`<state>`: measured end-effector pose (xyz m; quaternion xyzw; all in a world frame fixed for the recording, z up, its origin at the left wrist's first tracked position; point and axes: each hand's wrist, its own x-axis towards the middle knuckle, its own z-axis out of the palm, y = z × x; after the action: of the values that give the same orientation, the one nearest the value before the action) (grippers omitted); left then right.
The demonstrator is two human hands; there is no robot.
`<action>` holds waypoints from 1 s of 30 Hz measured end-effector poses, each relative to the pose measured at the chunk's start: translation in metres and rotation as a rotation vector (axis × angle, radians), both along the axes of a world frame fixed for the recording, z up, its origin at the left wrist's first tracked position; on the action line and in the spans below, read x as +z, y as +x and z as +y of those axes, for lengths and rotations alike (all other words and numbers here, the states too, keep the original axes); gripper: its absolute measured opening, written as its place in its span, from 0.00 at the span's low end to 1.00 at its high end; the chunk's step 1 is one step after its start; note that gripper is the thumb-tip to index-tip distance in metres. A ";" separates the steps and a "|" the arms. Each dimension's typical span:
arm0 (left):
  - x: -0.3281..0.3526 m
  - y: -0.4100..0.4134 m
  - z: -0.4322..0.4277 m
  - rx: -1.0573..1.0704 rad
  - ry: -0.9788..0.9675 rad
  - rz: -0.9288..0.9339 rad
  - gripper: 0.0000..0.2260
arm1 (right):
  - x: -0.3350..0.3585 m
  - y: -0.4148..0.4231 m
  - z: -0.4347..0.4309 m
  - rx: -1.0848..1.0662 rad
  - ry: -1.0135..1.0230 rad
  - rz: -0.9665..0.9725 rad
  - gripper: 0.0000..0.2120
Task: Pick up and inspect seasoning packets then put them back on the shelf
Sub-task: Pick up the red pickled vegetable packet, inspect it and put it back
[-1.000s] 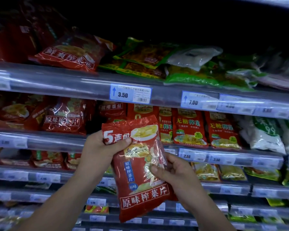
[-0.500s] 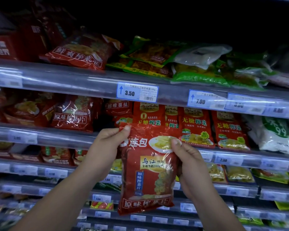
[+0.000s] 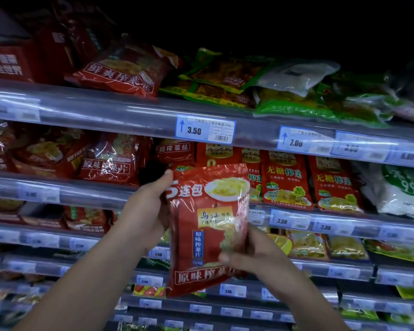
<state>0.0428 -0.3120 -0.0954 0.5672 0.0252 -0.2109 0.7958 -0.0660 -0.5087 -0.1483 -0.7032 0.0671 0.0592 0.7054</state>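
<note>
A large red seasoning packet [image 3: 208, 225] with a yellow food picture and white lettering is held upright in front of the second shelf [image 3: 86, 192]. My left hand [image 3: 146, 211] grips its upper left edge, thumb on the top corner. My right hand [image 3: 251, 252] holds its lower right side, thumb across the front. Behind the packet's top edge there is a dark gap between the shelved packets.
Red packets [image 3: 110, 158] lie left of the gap and upright red packets [image 3: 285, 182] stand right of it. The top shelf [image 3: 129, 115] carries red and green bags. White bags [image 3: 402, 189] sit at far right. Lower shelves with price tags run below.
The packet has been turned upright and lifted toward the second shelf. My right hand has slid from its upper right edge down to the lower right side.
</note>
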 end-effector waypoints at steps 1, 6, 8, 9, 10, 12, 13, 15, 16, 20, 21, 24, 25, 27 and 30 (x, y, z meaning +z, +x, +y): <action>0.001 0.004 0.003 0.015 0.007 -0.017 0.21 | -0.003 0.000 0.002 -0.011 -0.022 -0.008 0.25; -0.006 0.010 0.020 -0.109 0.180 -0.088 0.29 | 0.005 0.009 0.015 -0.158 0.011 -0.057 0.19; -0.013 0.001 0.025 -0.360 0.325 -0.098 0.30 | 0.010 0.018 0.020 -0.185 0.015 -0.065 0.18; -0.016 -0.001 0.028 -0.415 0.380 -0.132 0.28 | 0.012 0.023 0.023 -0.193 0.023 -0.072 0.17; -0.017 -0.001 0.029 -0.397 0.402 -0.172 0.25 | 0.012 0.029 0.025 -0.204 0.039 -0.075 0.16; -0.016 0.006 0.035 -0.277 0.369 -0.209 0.16 | 0.013 0.039 0.030 -0.227 0.080 -0.067 0.15; -0.014 0.010 0.038 -0.244 0.342 -0.235 0.12 | 0.014 0.044 0.031 -0.221 0.092 -0.062 0.15; -0.011 0.020 0.044 -0.195 0.362 -0.344 0.08 | 0.017 0.057 0.035 -0.204 0.053 -0.047 0.16; -0.010 0.024 0.046 -0.156 0.387 -0.392 0.09 | 0.021 0.064 0.037 -0.202 0.014 -0.045 0.17; -0.010 0.040 0.047 0.064 0.526 -0.525 0.14 | 0.035 0.108 0.049 -0.300 -0.030 -0.132 0.22; -0.012 0.046 0.047 0.099 0.633 -0.593 0.23 | 0.039 0.118 0.053 -0.321 -0.053 -0.160 0.23; -0.019 0.057 0.048 0.088 0.891 -0.776 0.34 | 0.048 0.145 0.064 -0.365 -0.152 -0.225 0.23; -0.020 0.059 0.047 0.067 0.927 -0.793 0.34 | 0.048 0.152 0.067 -0.367 -0.168 -0.215 0.26; -0.027 0.060 0.046 0.046 0.967 -0.828 0.31 | 0.046 0.165 0.070 -0.362 -0.235 -0.179 0.31; -0.037 0.057 0.045 0.065 0.939 -0.879 0.26 | 0.040 0.173 0.073 -0.378 -0.426 -0.183 0.26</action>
<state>0.1002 -0.2668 -0.1322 0.8875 -0.1965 0.0989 0.4048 0.1068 -0.4361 -0.1080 -0.8127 0.1439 -0.1520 0.5438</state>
